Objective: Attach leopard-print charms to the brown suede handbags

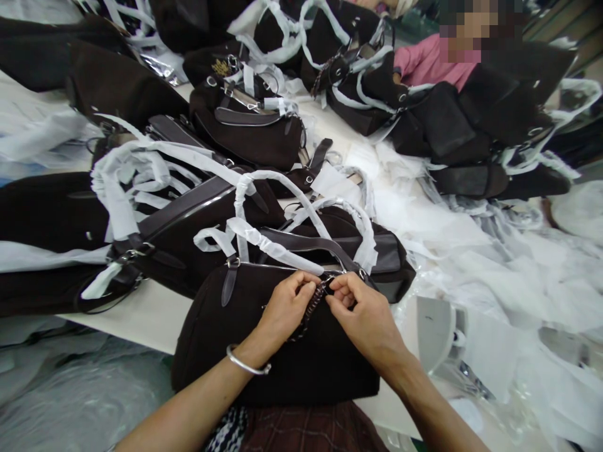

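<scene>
A dark brown handbag (226, 351) lies at the table's front edge, its zipper and wrapped strap (277, 248) along the top. Against its upper right, a braided chain (311, 309) with a leather-like weave hangs down the bag's front. My left hand (289, 304) pinches the chain's top end near the zipper. Opposite it, my right hand (360, 307) has thumb and fingers drawn together at the same spot, by a small metal piece. Exactly what sits between the right fingertips is too small to make out. A silver bangle (248, 361) circles my left wrist.
More dark handbags (174, 245) with white-wrapped handles crowd the table on the left and behind. White wrapping sheets (452, 251) spread across the right side, near a grey tape dispenser (436, 333). A person in a pink sleeve (426, 61) is at the far side.
</scene>
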The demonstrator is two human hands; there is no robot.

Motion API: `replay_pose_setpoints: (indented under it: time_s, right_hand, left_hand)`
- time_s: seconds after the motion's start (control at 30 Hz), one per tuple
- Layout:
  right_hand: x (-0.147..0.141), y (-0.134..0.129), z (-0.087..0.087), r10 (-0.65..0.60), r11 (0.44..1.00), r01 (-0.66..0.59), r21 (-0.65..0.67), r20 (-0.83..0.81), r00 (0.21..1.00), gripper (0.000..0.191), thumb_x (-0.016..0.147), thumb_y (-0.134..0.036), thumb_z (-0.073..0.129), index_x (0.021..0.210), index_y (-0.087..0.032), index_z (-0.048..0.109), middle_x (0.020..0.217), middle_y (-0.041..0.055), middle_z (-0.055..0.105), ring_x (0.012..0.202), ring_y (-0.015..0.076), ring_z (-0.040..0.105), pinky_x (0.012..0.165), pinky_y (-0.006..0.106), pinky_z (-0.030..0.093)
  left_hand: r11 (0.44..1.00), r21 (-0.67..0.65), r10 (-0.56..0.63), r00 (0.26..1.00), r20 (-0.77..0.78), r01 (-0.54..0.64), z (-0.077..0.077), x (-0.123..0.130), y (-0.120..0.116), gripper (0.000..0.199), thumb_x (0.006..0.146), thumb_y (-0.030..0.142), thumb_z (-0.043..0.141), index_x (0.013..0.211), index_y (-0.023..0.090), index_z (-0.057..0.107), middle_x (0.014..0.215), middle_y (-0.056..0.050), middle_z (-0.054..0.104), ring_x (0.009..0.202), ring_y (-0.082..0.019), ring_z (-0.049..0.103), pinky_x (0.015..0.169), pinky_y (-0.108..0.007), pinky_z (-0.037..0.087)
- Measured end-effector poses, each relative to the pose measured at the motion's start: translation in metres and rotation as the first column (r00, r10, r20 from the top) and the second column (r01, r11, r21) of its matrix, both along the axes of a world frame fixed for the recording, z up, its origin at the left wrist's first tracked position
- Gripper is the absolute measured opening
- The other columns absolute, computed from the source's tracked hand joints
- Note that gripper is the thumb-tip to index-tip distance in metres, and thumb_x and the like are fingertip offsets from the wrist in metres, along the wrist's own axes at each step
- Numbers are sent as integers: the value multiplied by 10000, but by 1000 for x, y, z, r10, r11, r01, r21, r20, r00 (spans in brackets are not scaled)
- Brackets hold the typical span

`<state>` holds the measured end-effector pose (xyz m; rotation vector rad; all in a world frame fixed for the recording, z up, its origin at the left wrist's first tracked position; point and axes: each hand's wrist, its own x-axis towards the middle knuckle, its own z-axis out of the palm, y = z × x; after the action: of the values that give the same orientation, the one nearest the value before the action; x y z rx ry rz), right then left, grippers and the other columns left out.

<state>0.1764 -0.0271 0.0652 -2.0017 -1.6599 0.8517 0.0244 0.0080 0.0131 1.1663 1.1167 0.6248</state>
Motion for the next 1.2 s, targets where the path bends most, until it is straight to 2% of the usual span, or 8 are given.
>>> replay_pose_setpoints:
  time_s: [0.13,0.27,0.4,0.6,0.8,0.93,1.07,1.2]
  right_hand:
    - [2,-1,-5,7,999,-6,34,-33,999,156,822,-170,624,966,-218,592,716,-40,608,617,115,569,634,245,473]
    - [6,-1,-12,147,978,-148,147,19,989,297,876,-157,570,1165,-219,600,929,25,665,816,157,620,812,303,492]
    - [10,1,-15,212,965,-217,150,51,976,265,890,-149,559,1133,-215,641,1027,60,676,951,193,624,889,334,487]
    - [12,2,-16,181,977,-181,116,15,983,189,860,-141,607,1023,-213,669,974,39,687,893,182,635,864,315,494]
    - [15,-5,-24,160,982,-153,112,-58,985,177,863,-155,608,1017,-227,659,908,18,670,796,161,621,777,291,496]
    - [18,-11,-33,166,969,-151,194,-65,984,227,892,-174,585,1111,-221,622,893,20,655,770,153,607,759,290,497]
    - [22,-14,-37,300,909,-306,282,65,952,303,936,-162,509,1221,-223,592,950,55,649,883,183,597,817,332,487]
    - [28,-8,-30,421,857,-459,234,194,886,280,952,-155,462,1166,-222,630,893,60,639,859,194,586,787,346,486]
  left_hand:
    - [993,-102,67,997,48,-62,-6,2,0,159,841,208,548,958,160,645,920,-37,689,829,-166,627,759,-272,473]
    - [996,75,59,998,-37,-56,4,3,-6,162,790,118,580,929,180,637,906,-14,687,828,-153,624,783,-260,457]
    - [981,194,30,995,-96,-11,9,2,-10,159,802,107,567,905,207,637,883,11,680,819,-143,614,783,-251,440]
    - [994,84,70,997,-41,-66,-1,3,-9,71,814,156,582,861,198,614,814,22,646,751,-128,588,708,-235,438]
    - [995,-65,84,993,81,-79,-11,3,-6,81,789,162,601,870,165,600,844,-9,638,783,-141,590,740,-254,459]
    - [997,-37,65,996,62,-63,-10,1,-5,87,791,154,590,877,166,596,844,-4,630,784,-138,582,742,-253,453]
    - [998,67,11,999,-36,-8,-5,-1,-7,103,794,130,574,874,182,612,813,19,625,755,-125,564,723,-237,435]
    - [992,125,-12,998,-54,19,-2,-2,-7,136,799,122,560,894,193,625,827,22,644,764,-128,579,728,-232,439]
